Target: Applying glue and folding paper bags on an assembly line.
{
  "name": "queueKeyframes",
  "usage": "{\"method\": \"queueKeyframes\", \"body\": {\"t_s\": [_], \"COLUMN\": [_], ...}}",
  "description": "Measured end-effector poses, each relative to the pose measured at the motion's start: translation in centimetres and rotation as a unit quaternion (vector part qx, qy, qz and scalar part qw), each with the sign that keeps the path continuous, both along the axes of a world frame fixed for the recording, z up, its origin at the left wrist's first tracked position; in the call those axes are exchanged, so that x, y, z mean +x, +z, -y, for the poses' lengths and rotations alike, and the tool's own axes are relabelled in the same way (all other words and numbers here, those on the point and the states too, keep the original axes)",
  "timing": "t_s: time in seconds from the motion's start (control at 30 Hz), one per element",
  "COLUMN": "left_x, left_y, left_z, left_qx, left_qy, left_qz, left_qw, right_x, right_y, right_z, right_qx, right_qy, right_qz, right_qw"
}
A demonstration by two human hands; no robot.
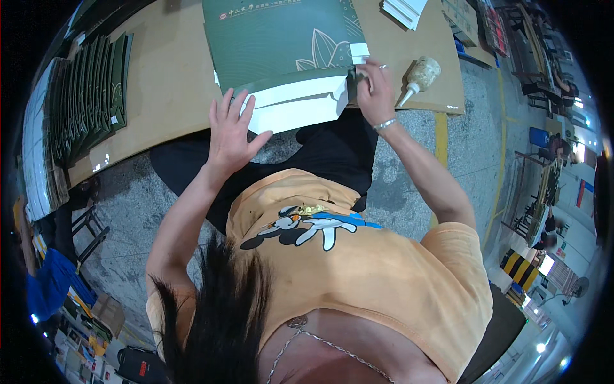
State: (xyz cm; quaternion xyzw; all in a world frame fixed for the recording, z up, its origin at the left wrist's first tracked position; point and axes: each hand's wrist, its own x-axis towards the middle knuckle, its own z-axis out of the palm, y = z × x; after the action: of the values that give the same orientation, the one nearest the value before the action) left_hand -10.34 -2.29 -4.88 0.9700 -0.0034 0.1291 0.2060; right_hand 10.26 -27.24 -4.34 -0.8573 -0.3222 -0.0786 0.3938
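Note:
A green paper bag [275,45] with gold line drawings lies flat on the table, its white-lined end flaps [297,105] spread over the near edge. My left hand [231,131] rests at the left of these flaps, fingers spread and thumb out, touching the paper. At the bag's right corner is my right hand [376,93], its fingers bent and closed on the edge of the paper. Just above those fingertips sits a small white tab [359,51]. What lies under the right fingers is partly hidden.
A squeeze bottle with a nozzle [423,73] lies on its side right of my right hand. White card pieces [404,11] are stacked at the far right. Several folded green bags [89,96] stand in a row on the left of the brown table [160,64].

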Motion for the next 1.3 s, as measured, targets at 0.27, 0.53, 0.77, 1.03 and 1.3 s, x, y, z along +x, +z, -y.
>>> {"method": "queueKeyframes", "body": {"t_s": [0.27,0.53,0.77,1.03,1.3], "left_x": [-0.9,-0.2,2.5,3.9,2.9], "left_y": [0.1,-0.9,0.0,-0.8,-2.2], "left_z": [0.3,-2.0,-1.1,0.1,-0.7], "left_qx": [-0.002,-0.027,-0.178,-0.018,-0.044], "left_qy": [0.087,-0.021,0.204,0.223,0.172], "left_qz": [0.107,0.043,-0.087,0.012,0.057], "left_qw": [0.99,0.998,0.959,0.975,0.982], "right_x": [-3.6,-1.1,1.4,1.4,1.8], "right_y": [0.4,0.6,1.3,-0.4,-4.4], "right_z": [2.4,1.8,-2.8,-3.6,-1.5], "right_qx": [-0.197,-0.239,-0.317,-0.33,-0.327], "right_qy": [0.133,0.189,0.032,-0.096,-0.075], "right_qz": [0.035,0.074,-0.131,0.023,-0.005], "right_qw": [0.971,0.949,0.939,0.939,0.942]}}
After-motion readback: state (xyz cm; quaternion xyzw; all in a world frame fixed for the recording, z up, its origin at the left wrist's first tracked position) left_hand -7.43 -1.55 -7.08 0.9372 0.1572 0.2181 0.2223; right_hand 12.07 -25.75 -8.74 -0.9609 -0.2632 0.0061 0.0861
